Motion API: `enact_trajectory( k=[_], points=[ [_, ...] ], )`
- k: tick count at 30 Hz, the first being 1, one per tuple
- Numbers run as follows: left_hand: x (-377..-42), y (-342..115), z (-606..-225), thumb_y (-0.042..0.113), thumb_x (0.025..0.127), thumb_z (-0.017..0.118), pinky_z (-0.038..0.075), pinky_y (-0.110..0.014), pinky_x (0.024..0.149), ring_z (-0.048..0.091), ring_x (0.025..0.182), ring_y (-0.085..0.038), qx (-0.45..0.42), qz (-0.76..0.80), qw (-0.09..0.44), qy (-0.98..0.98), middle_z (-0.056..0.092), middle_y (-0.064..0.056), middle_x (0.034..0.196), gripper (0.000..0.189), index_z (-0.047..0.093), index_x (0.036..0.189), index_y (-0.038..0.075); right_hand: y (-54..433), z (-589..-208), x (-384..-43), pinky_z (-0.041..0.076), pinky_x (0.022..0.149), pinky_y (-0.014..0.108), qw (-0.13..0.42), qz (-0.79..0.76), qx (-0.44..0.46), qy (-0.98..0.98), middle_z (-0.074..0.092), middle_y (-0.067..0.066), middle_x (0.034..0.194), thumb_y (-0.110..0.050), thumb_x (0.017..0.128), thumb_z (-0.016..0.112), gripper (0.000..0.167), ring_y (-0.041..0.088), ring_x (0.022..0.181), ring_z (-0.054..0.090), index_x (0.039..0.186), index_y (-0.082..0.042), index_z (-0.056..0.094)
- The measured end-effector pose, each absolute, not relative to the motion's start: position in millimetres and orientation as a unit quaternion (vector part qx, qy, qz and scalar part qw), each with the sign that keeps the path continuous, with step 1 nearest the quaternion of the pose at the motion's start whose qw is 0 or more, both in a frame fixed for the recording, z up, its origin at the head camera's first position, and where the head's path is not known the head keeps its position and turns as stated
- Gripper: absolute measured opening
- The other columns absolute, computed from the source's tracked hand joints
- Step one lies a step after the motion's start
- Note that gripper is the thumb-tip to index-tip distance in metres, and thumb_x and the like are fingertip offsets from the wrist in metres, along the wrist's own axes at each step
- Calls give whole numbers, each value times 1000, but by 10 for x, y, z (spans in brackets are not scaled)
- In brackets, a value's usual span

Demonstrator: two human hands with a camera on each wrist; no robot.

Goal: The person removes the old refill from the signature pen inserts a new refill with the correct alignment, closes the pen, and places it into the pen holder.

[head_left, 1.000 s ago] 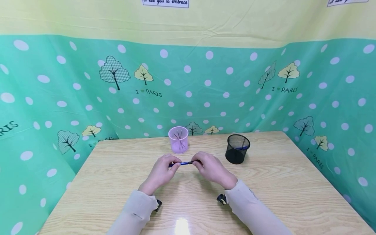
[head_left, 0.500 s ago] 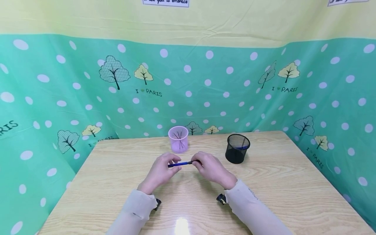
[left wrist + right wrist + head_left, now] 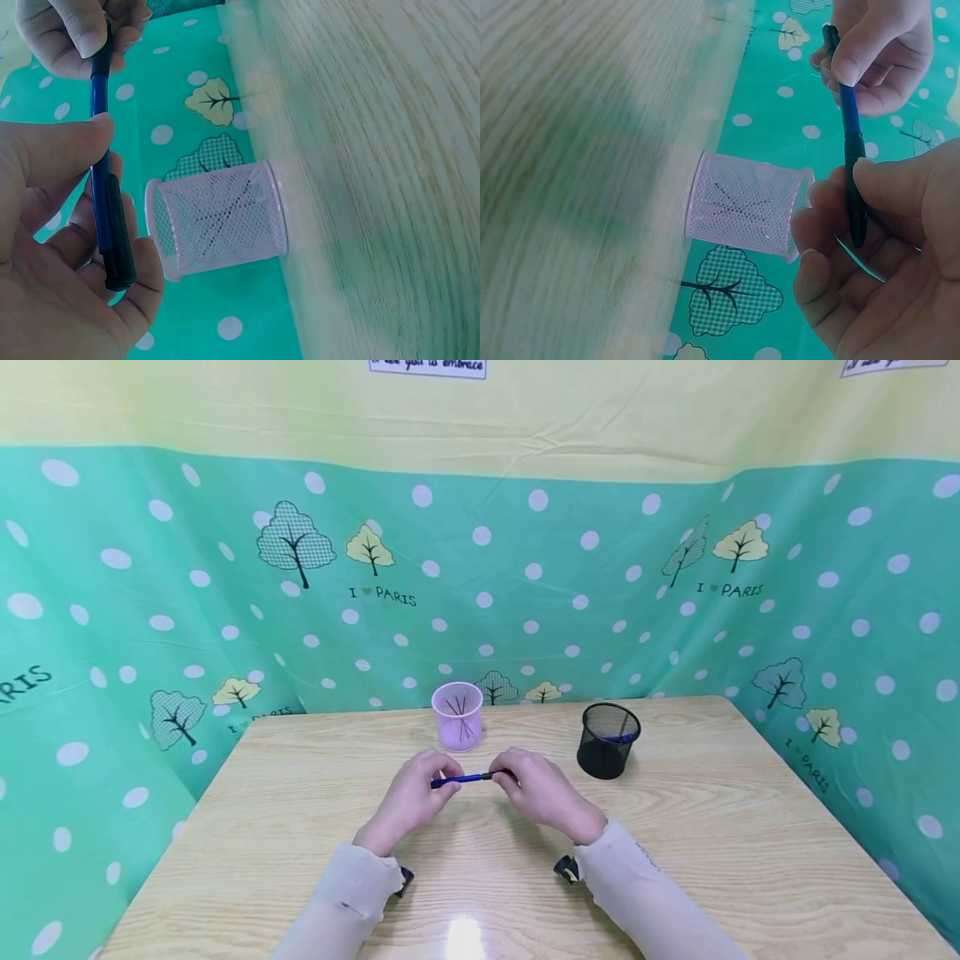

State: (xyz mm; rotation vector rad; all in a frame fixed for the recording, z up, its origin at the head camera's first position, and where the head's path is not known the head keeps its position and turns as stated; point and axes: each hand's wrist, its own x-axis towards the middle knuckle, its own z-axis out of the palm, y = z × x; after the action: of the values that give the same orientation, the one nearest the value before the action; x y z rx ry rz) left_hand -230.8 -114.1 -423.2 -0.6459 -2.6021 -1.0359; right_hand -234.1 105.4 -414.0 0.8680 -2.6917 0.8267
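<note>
A blue pen (image 3: 468, 778) with a black grip and a black clip is held level above the table, between both hands. My left hand (image 3: 412, 795) pinches its blue barrel near the clip end, thumb on one side and fingers on the other. At the other end, my right hand (image 3: 542, 789) pinches the black grip (image 3: 855, 161) between thumb and fingers. In the left wrist view the clip (image 3: 117, 217) lies along the barrel, over my curled fingers. Just beyond the hands stands a pink mesh cup (image 3: 459, 731) with several thin dark sticks inside.
A black mesh cup (image 3: 602, 756) stands to the right of the pink one, with something blue inside. Both are on a wood-grain table (image 3: 300, 777). A green and yellow printed curtain (image 3: 510, 568) hangs behind and at both sides.
My left thumb and fingers spread slightly away from the pen half a second ago and are now pressed together on it again. My right hand keeps its grip in nearly the same place.
</note>
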Motion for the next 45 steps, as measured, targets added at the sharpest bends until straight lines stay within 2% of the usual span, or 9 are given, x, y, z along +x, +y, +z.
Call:
enact_trajectory(
  k=[15, 19, 23, 30, 37, 45],
  points=[
    [-2306, -1153, -4252, 7, 86, 70, 48, -30, 72, 56, 79, -9, -235, -352, 133, -896, 60, 10, 85, 10, 70, 88, 17, 1061, -4130, -2337, 47, 67, 28, 107, 280, 293, -908, 61, -10, 90, -15, 94, 61, 9, 5, 74, 53, 96, -18, 68],
    [-2310, -1156, -4258, 7, 86, 69, 49, -29, 72, 56, 78, -8, -242, -349, 138, -895, 61, 10, 85, 10, 71, 88, 16, 1059, -4126, -2338, 47, 67, 28, 107, 280, 293, -908, 61, -10, 90, -15, 94, 61, 8, 5, 74, 53, 96, -17, 68],
    [-2302, -1154, -4252, 11, 84, 72, 49, -33, 73, 58, 79, -13, -238, -353, 124, -896, 63, 6, 86, 7, 71, 90, 15, 1058, -4126, -2337, 47, 68, 28, 104, 280, 291, -909, 61, -10, 90, -15, 94, 61, 8, 5, 74, 54, 96, -18, 68],
    [-2291, -1135, -4246, 16, 78, 79, 47, -36, 75, 59, 85, -21, -219, -341, 101, -909, 63, 0, 90, 25, 68, 100, 12, 1053, -4138, -2338, 48, 70, 29, 102, 278, 291, -910, 62, -10, 91, -16, 94, 61, 8, 5, 76, 55, 96, -17, 69],
    [-2293, -1122, -4236, 8, 75, 80, 46, -34, 72, 55, 80, -17, -218, -351, 131, -901, 58, 3, 87, 22, 64, 90, 11, 1048, -4148, -2345, 48, 68, 28, 114, 271, 292, -910, 62, -12, 89, -16, 93, 62, 8, 4, 74, 55, 95, -18, 69],
    [-2290, -1114, -4235, 1, 73, 80, 45, -30, 70, 51, 76, -10, -219, -354, 133, -899, 56, 9, 83, 25, 63, 82, 18, 1050, -4142, -2341, 48, 67, 27, 113, 273, 294, -909, 62, -12, 88, -15, 93, 62, 8, 4, 74, 55, 94, -18, 69]
  ],
)
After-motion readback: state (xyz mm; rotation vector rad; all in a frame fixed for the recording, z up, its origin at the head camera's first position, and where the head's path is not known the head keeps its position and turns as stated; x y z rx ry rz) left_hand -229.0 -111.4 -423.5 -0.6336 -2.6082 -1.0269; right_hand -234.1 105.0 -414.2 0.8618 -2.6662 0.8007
